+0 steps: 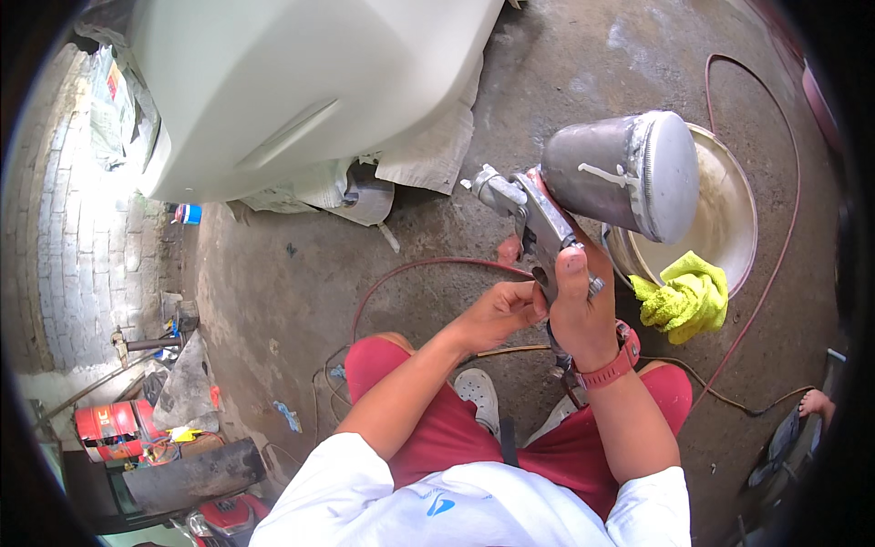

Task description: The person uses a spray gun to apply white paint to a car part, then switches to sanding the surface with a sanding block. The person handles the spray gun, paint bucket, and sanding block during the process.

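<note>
Concrete floor (273, 264), person sitting or squatting low, knees apart, red trousers, white clogs (478, 394). A spray gun (547, 223) is up in front of the knees, clear of the floor, nozzle end toward the person's left. Its grey metal cup (592, 173) juts out to the right, pale lid outward, streaked white on the side.

Right hand (585, 305), red watch (612, 368) at the wrist: wrapped round the gun's handle, thumb along the near side, other fingers mostly hidden behind. Left hand (499, 317): fingers bunched narrow, tips at the handle's lower end; whether they grip it or only touch, I cannot tell.

Behind the cup, a pale bucket (746, 205); yellow-green cloth (690, 299) draped over its near rim. Red hose (419, 263) curves along the floor left of the gun. Ahead, a large white panel (319, 91), paper sheets (433, 155) beneath its edge. Left side: whitewashed brick wall (87, 273), red tank (114, 430). Far right, someone's bare foot (813, 403).
</note>
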Demonstrator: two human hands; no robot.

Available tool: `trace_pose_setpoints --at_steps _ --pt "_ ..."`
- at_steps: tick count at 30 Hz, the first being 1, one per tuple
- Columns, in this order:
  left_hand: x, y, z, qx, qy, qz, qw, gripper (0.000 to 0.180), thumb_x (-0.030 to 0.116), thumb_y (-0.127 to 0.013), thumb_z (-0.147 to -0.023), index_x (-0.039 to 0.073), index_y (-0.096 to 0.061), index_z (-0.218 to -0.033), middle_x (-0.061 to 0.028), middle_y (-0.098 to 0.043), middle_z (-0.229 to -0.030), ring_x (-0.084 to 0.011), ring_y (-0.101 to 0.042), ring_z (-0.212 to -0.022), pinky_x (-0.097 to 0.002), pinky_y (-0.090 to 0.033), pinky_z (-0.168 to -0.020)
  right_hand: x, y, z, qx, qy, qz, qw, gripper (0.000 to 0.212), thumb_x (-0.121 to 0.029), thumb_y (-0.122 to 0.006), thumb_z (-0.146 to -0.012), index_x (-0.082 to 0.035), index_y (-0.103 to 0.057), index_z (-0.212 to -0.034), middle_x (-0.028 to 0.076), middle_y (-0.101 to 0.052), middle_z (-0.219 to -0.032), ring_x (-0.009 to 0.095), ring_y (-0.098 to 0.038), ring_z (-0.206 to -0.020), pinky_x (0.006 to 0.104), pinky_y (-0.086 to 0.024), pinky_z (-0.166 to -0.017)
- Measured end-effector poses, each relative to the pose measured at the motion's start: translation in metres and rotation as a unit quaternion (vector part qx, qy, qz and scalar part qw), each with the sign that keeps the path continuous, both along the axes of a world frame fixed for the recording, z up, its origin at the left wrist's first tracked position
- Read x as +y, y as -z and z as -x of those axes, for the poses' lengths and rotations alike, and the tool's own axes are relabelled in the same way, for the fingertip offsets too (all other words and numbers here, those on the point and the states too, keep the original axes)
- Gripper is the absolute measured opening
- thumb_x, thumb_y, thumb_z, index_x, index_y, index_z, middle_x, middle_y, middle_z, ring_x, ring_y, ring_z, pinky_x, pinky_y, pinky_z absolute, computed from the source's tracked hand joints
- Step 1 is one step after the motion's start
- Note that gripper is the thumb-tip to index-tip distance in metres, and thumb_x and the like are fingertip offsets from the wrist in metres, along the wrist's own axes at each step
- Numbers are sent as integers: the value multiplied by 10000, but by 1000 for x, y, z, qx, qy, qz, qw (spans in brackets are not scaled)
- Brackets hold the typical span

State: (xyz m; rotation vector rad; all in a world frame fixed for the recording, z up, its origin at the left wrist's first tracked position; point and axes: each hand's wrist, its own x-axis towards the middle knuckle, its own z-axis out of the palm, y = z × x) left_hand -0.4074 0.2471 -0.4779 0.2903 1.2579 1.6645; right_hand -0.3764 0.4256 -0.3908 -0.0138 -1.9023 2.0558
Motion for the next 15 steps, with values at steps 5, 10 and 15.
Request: trace_pose_setpoints --at_steps 5,10,15 --pt "-2 9 -2 -5 -5 -21 1000 191 223 -761 -1088 109 -616 -1038 51 -594 -1024 -68 -544 -983 -271 -461 -932 -5 3 -3 -1 2 23 1000 743 -539 -443 -1159 29 -523 -1631 258 -719 -1428 236 -776 -1083 385 -573 -991" --pt "-7 9 -1 9 -7 -54 998 202 313 -697 -1127 131 -613 -1101 65 -575 -1031 -75 -535 -1015 -290 -452 -991 -17 6 1 10 11 48 999 783 -578 -422 -1155 39 -523 -1627 244 -703 -1463 250 -778 -1089 377 -581 -969" --pt "-4 11 -8 -71 -93 22 993 208 312 -604 -1162 126 -616 -1253 63 -622 -1130 -72 -548 -1076 -309 -444 -1035 -25 -5 7 21 31 32 999 826 -621 -398 -1150 34 -517 -1637 188 -784 -1208 208 -747 -996 355 -586 -854"
